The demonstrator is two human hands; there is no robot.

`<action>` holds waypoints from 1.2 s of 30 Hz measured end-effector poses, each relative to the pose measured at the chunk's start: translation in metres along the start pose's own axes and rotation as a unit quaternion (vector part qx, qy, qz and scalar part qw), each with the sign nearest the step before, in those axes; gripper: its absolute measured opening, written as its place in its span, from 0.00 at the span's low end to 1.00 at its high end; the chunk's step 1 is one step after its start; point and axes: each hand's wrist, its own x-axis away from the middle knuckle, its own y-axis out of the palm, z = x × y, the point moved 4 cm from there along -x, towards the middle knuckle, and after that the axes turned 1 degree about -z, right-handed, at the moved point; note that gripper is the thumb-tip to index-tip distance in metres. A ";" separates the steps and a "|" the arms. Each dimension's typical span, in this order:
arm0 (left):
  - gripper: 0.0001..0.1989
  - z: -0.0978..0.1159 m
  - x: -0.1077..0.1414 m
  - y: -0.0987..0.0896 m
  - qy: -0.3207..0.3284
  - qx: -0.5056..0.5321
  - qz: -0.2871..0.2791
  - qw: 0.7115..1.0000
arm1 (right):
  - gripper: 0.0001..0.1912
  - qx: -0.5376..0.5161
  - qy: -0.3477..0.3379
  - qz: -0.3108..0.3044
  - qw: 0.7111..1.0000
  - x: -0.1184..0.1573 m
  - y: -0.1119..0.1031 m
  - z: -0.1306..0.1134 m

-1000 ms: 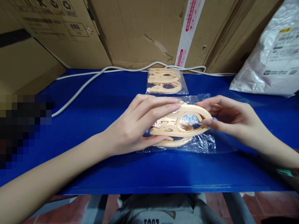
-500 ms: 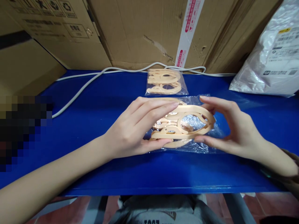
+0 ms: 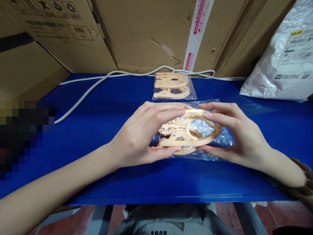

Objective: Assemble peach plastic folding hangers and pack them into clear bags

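Note:
Both my hands hold a beige plastic piece (image 3: 193,143) with curved, cut-out parts, just over a clear plastic bag (image 3: 217,155) on the blue table. My left hand (image 3: 139,133) grips its left part, fingers along the far edge and thumb along the near edge. On its right part, my right hand (image 3: 241,133) has fingertips at the far edge and the thumb at the near edge. More beige pieces lie beneath it, partly hidden by my hands. Behind them sits another clear bag with beige pieces (image 3: 174,85).
A white cable (image 3: 90,88) runs along the back of the blue table (image 3: 156,186). Cardboard boxes (image 3: 146,39) stand behind it. A white plastic parcel (image 3: 281,65) rests at the back right. A blurred dark area covers the left edge.
My right hand has moved left along the beige piece, its fingertips now pressing on the far edge. My left hand has barely moved.

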 end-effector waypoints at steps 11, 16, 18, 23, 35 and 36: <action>0.38 -0.011 0.001 0.010 -0.197 0.142 0.002 0.970 | 0.40 0.065 0.041 0.015 0.997 -0.003 0.002 -0.003; 0.20 -0.021 0.002 0.021 -0.315 0.217 -0.024 0.924 | 0.37 0.103 0.006 0.030 0.994 -0.008 0.007 -0.009; 0.17 -0.021 0.000 0.023 -0.316 0.218 -0.036 0.923 | 0.35 0.109 0.002 0.035 0.993 -0.009 0.007 -0.011; 0.09 -0.018 -0.004 0.024 -0.283 0.198 -0.051 0.937 | 0.33 0.118 0.011 0.029 0.993 -0.009 0.008 -0.011; 0.13 -0.022 -0.001 0.022 -0.254 0.198 -0.031 0.946 | 0.40 0.050 0.060 0.019 0.997 -0.009 -0.005 0.005; 0.14 -0.023 0.000 0.020 -0.246 0.184 -0.021 0.951 | 0.41 0.036 0.073 0.019 0.997 -0.007 -0.012 0.012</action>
